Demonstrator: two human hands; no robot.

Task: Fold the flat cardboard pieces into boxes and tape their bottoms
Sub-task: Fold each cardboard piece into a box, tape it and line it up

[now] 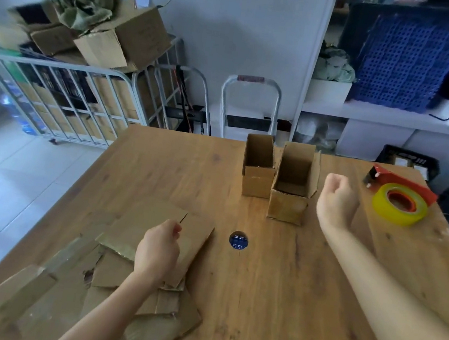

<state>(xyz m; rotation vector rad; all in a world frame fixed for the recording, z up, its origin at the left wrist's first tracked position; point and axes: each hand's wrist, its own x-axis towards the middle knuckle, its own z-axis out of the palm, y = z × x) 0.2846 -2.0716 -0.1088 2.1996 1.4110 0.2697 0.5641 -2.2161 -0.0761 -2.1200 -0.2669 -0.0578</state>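
Left hand (158,251) grips cardboard (151,218); right hand (337,202) empty.
Left fingers curl round the pile's top piece, near-left on the worktop (271,304); right hovers, fingers curled, between boxes (287,206) and tape (394,216).

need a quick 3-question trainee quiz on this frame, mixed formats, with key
1. How many folded boxes stand open side up on the table?
2. True or false: the tape dispenser lies right beside the left hand.
3. What does the left hand hold? A) the tape roll B) a flat cardboard piece C) a folded box

Key
1. Two: the smaller box and the larger box, side by side.
2. False: it lies at the table's far right, nearer the right hand, whose fingers are curled and hold nothing.
3. B
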